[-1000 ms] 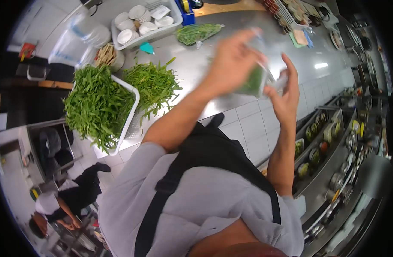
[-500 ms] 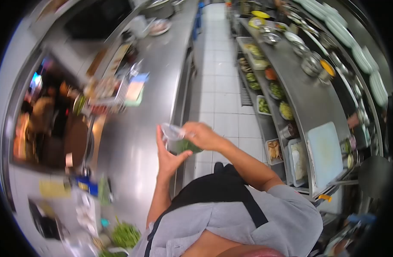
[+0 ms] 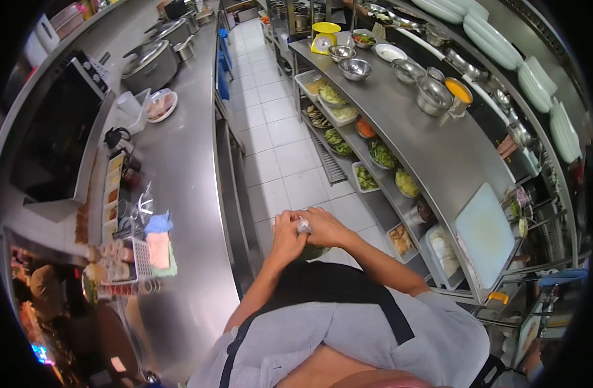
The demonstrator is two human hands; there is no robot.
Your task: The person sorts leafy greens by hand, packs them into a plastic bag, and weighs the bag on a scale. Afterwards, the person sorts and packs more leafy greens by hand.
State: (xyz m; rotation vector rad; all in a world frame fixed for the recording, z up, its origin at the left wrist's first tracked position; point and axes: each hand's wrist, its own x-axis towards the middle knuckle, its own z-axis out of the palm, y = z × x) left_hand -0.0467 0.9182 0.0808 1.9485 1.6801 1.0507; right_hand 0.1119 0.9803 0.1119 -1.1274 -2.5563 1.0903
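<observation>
Both hands are together in front of the black apron, at the neck of a clear plastic bag. The bag's gathered, twisted top [image 3: 303, 226] shows between them. Below the hands hangs its bulging lower part with green leaves [image 3: 315, 251], partly hidden by the right wrist. My left hand [image 3: 285, 237] is closed round the left side of the neck. My right hand [image 3: 325, 227] is closed against its right side, fingers bent over the top.
A steel counter [image 3: 196, 194] on the left bears a white basket [image 3: 141, 258], cloths [image 3: 159, 242] and a large pot [image 3: 151, 64]. On the right, a steel counter [image 3: 400, 116] holds bowls and a cutting board [image 3: 485, 234], with vegetable trays on shelves underneath. Tiled floor [image 3: 270, 129] runs between.
The view has turned from the counter with loose greens toward the aisle. My hands, apart earlier around the bag's open top, have come together, and the top is now gathered.
</observation>
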